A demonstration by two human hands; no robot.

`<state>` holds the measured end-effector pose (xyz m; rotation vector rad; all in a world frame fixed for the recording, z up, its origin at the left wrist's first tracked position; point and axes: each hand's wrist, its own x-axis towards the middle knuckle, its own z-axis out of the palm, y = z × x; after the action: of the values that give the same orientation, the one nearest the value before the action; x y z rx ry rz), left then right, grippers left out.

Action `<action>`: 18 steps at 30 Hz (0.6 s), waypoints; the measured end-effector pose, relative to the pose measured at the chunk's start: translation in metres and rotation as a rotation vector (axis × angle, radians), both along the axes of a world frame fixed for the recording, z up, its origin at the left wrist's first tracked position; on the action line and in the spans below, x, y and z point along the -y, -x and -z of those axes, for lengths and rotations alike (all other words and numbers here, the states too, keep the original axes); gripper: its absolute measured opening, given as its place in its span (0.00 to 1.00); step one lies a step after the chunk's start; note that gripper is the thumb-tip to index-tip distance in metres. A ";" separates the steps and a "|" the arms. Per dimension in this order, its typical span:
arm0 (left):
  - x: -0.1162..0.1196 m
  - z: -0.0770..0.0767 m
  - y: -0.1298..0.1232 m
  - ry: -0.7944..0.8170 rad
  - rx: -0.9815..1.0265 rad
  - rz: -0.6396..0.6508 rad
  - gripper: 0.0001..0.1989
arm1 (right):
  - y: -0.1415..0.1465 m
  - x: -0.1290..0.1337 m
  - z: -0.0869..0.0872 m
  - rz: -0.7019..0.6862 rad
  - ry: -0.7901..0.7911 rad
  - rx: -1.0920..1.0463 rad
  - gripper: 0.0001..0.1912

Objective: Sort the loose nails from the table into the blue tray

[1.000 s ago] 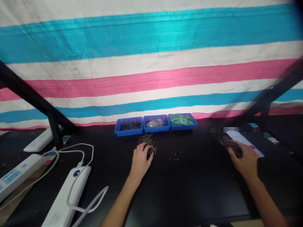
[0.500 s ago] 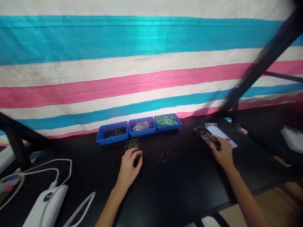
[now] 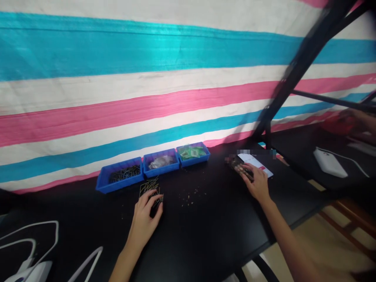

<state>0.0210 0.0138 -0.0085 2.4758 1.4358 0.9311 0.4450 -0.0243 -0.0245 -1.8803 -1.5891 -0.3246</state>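
Note:
My left hand (image 3: 146, 211) rests on the dark tabletop with its fingers curled round a loose pile of thin metal rods (image 3: 149, 185). Some rods show between thumb and forefinger; those under the palm are hidden. Behind it, a blue bin (image 3: 101, 184) holds many similar dark rods. Beside that stand a blue bin with clear plastic bags (image 3: 161, 161) and another with green packets (image 3: 192, 152). Off to the right, my right hand (image 3: 260, 184) grips a dark, patterned phone (image 3: 241, 169) by its near end. A white printed sheet (image 3: 258, 164) lies just beyond the phone.
Small pale crumbs (image 3: 188, 197) lie between my hands. White cables (image 3: 53, 239) and a white device (image 3: 38, 272) are at the lower left. A black frame post (image 3: 286, 80) rises at the right. Beyond it are a white power bank (image 3: 330, 162) and another person's hand (image 3: 360, 117).
My view has turned to the right, so the bins and hands appear further left. Another person's hand and a red thing have come into sight. Both my hands keep nearly the same places.

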 end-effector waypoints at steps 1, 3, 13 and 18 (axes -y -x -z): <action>-0.001 0.000 0.000 -0.003 -0.001 -0.003 0.11 | 0.000 0.000 0.000 -0.020 0.017 0.012 0.20; -0.001 0.001 0.001 -0.004 -0.002 -0.006 0.11 | 0.000 0.000 -0.001 -0.057 0.050 0.033 0.19; -0.001 -0.001 0.000 -0.011 0.011 -0.010 0.11 | -0.007 0.004 0.006 0.155 -0.167 -0.103 0.16; -0.002 0.001 0.002 -0.017 0.001 -0.006 0.11 | -0.007 0.003 0.006 0.171 -0.182 -0.136 0.17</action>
<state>0.0194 0.0160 -0.0092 2.4841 1.4417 0.9490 0.4525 -0.0271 -0.0310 -1.8582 -1.2693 -0.3924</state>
